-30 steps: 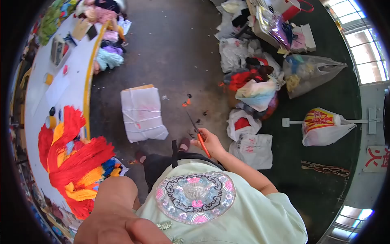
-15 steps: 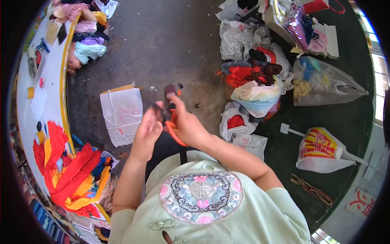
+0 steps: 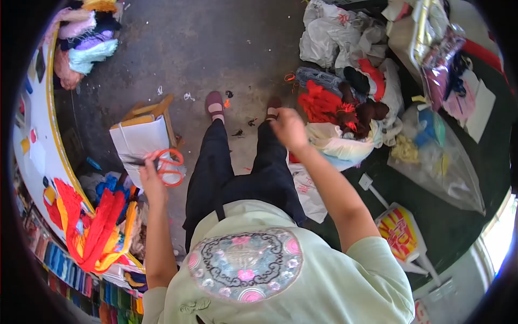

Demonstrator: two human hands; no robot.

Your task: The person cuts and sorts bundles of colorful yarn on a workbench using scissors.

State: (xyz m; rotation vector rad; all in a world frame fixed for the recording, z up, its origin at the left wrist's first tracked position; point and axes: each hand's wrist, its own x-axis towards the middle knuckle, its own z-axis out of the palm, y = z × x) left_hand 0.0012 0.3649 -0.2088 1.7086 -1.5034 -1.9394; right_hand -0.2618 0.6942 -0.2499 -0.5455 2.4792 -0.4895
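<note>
In my left hand [image 3: 151,178] is a pair of scissors [image 3: 171,168], held about the blades with the orange handle loops pointing away from the palm. The hand is in front of a white-wrapped stool-like bundle [image 3: 141,135], seen from above. My right hand [image 3: 290,129] hangs in the air over the floor, beside a heap of bags and yarn. Its fingers are loosely bent and slightly blurred, with nothing visible in them. Nearest to it are red yarn [image 3: 318,105] and a pale plastic bag [image 3: 340,143].
On the left, a white table [image 3: 38,127] with a yellow edge bears red and orange yarn skeins [image 3: 97,227]; pastel skeins [image 3: 91,54] hang farther off. White plastic bags [image 3: 334,35] and a clear bag [image 3: 437,156] lie on the right. Scraps [image 3: 188,97] dot the floor.
My hands were together in front of me at the scissors. They have parted: the left carries the scissors to the left, the right has moved toward the bags. The view has shifted.
</note>
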